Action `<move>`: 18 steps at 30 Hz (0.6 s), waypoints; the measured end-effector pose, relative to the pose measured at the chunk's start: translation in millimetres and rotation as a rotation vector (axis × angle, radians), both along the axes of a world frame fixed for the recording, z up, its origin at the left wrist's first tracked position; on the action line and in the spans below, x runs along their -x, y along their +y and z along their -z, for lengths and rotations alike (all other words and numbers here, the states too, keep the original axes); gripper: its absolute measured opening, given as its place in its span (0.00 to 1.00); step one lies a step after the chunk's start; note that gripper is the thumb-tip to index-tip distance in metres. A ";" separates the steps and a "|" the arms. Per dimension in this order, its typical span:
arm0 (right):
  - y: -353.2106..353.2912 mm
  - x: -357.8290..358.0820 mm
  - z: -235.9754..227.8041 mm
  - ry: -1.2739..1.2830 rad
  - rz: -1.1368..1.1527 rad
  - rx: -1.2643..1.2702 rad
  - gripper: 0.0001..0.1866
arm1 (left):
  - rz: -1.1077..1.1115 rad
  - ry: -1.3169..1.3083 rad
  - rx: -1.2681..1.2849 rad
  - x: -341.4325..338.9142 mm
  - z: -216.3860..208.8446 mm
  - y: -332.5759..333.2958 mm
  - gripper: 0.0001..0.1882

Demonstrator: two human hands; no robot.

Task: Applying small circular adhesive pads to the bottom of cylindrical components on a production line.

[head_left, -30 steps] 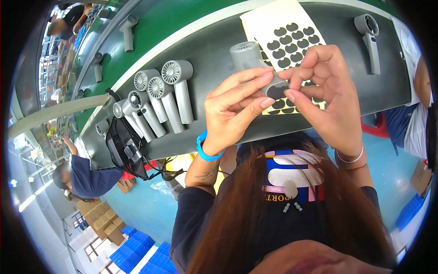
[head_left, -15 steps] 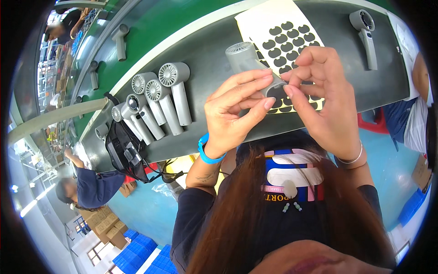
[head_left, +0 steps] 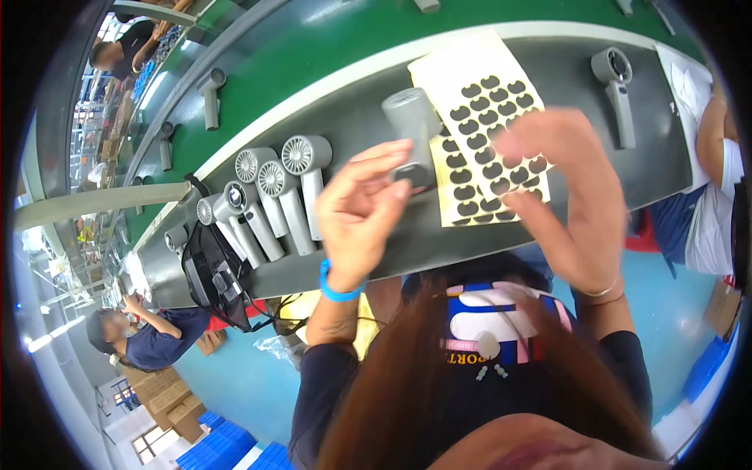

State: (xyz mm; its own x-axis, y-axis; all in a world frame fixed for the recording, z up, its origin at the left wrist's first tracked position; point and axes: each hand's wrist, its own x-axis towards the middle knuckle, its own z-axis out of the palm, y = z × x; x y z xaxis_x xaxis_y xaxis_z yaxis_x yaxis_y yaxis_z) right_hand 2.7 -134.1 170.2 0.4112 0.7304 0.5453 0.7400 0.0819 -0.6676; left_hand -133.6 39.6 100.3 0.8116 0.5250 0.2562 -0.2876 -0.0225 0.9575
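Note:
My left hand (head_left: 354,215) pinches the lower end of a grey handheld fan (head_left: 411,113) between thumb and fingers. The fan's round head points away from me. A black patch (head_left: 413,174) shows on the handle end beside my thumb. My right hand (head_left: 560,196) hovers over the right side of a cream sticker sheet (head_left: 442,66), blurred by motion. Its thumb and fingers are spread, and nothing shows between them. Rows of small black rounded stickers (head_left: 468,125) cover much of the sheet, which lies just right of the fan.
Several grey fans (head_left: 304,157) stand grouped at the left of the dark table (head_left: 352,102), by a black bag (head_left: 211,270). Another fan (head_left: 617,94) lies at the right. Beyond runs a green conveyor (head_left: 313,47) carrying more fans. Other people sit at both sides.
My hands have separated. The left hand moved left with the fan, turning the handle more upright, while the right hand let go and opened. More of the sticker sheet is uncovered.

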 end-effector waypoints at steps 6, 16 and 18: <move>-37.8 7.9 -54.6 0.775 -0.595 -0.216 0.04 | -0.102 0.119 -0.210 -24.3 -59.3 63.8 0.11; 3.4 -11.4 -28.4 0.730 -0.899 -0.637 0.14 | -0.302 0.340 -1.292 -174.0 21.7 232.6 0.14; -14.7 -23.8 -57.7 0.809 -0.763 -0.410 0.07 | -0.271 0.361 -1.304 -185.9 36.5 247.8 0.13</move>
